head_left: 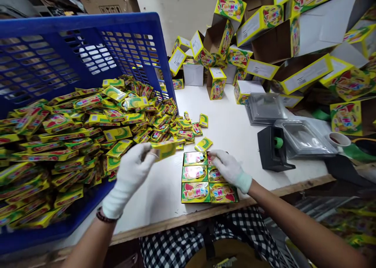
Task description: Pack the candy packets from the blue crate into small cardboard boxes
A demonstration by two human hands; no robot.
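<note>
1. Presently, the left hand [132, 172], in a white glove, has thumb and fingers closed on one end of a small yellow-green packet [165, 150]. The packet is held above the table, between the blue crate and a block of packets [196, 192] near the table's front edge.
2. The right hand [230, 171], also gloved, rests with bent fingers over the far right part of that block. Whether it pinches a packet or only presses cannot be told; the fingertips are partly hidden.
3. Handling, as judged: the packet looks light and flat, stiff enough to keep its shape, yet liable to dent under a hard squeeze. Its shiny wrap may slip against knit gloves. Best hold: the narrow side edges or one short end, leaving the other end free.
4. Surface: a white table [164, 199], apparently smooth, with a worn wooden front edge [143, 232]. A loose packet [203, 144] lies just beyond the block.
5. Surroundings: at left, the blue crate [85, 22] bears a large heap of packets [88, 131], spilling onto the table. At right stand a black tape dispenser [272, 152], clear plastic trays [305, 136] and a cup [339, 139]. Printed boxes [305, 76], many open, are piled behind; a brown carton [108, 0] is beyond the crate.
</note>
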